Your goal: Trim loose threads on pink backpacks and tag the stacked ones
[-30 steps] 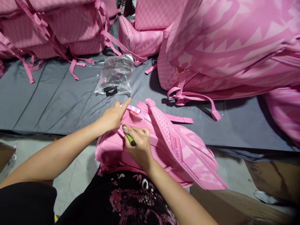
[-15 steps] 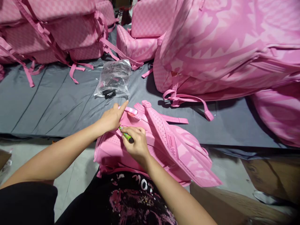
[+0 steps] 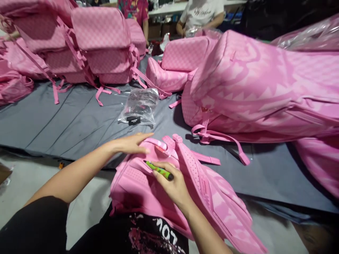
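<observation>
A pink backpack (image 3: 143, 194) leans at the table's front edge against my body, its perforated shoulder strap (image 3: 194, 165) spread to the right. My left hand (image 3: 129, 143) rests on the top of the pack beside the carry handle (image 3: 155, 141), thumb and fingers apart. Between the fingers of my right hand (image 3: 173, 181) is a green marker (image 3: 160, 171) with a patterned barrel and a black end. Its dark tip points left, close to the pack's upper back panel; whether it touches the fabric I cannot tell.
Beyond the pack, a clear plastic bag (image 3: 140, 106) with a black label lies on the grey-covered table (image 3: 87, 116). Stacked pink checkered backpacks (image 3: 103, 31) stand at the left, a large pink backpack (image 3: 259, 88) at the right. Two people (image 3: 202, 14) are across the table.
My left hand's fingers have spread, and the hand has drawn back from the marker. The marker shows more fully in my right hand. The view has tilted up, bringing people into sight.
</observation>
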`<state>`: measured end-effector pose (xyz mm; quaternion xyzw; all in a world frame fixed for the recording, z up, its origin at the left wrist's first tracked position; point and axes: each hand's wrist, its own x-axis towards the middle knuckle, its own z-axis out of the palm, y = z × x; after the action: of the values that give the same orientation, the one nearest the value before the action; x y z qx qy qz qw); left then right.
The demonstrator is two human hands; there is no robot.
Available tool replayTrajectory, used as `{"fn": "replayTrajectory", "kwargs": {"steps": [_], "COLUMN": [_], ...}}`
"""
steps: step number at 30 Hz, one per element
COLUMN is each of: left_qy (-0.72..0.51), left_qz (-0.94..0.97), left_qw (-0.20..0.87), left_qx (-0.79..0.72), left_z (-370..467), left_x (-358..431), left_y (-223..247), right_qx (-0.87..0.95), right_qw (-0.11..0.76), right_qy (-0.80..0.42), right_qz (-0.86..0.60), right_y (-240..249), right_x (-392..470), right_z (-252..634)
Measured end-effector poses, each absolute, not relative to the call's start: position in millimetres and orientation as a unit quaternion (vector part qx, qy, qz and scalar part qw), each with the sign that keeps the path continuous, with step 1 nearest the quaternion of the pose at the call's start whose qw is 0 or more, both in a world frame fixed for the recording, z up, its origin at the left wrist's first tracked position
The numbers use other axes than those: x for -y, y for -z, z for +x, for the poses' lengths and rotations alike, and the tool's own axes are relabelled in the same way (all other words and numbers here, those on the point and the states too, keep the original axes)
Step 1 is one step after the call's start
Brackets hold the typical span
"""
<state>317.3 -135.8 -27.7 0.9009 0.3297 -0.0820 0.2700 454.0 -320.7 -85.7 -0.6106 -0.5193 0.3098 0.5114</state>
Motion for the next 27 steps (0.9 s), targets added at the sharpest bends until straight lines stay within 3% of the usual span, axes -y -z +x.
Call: {"fn": "replayTrajectory", "kwargs": {"steps": [5, 13, 21, 27], "left_qy": [-0.063, -0.08, -0.15, -0.235], "left_qz": [0.845, 0.828, 0.786, 0.814], "left_qw": [0.185, 0.109, 0.084, 0.052], "left_qx": [-0.498, -0.544, -0.593, -0.529], "left_z": [315.0, 331.5, 307.0, 304.1], "left_x": [78.8, 30.0, 38.7, 76.1], "left_y": [76.0, 126.9, 81.9, 36.0], "right_qx": [0.469, 0.446, 0.388, 0.358], "right_qw": [0.554, 0.583, 0.652, 0.743], "right_qy": [-0.321, -0.359, -0.418, -0.345], "right_qz": [-0.608, -0.577, -0.499, -0.448], "right_y": [82.9, 82.6, 68.7, 36.5], "right_x": [326.8, 331.3, 342.6, 360.7], "right_z": [461.1, 460.8, 466.1, 476.8]}}
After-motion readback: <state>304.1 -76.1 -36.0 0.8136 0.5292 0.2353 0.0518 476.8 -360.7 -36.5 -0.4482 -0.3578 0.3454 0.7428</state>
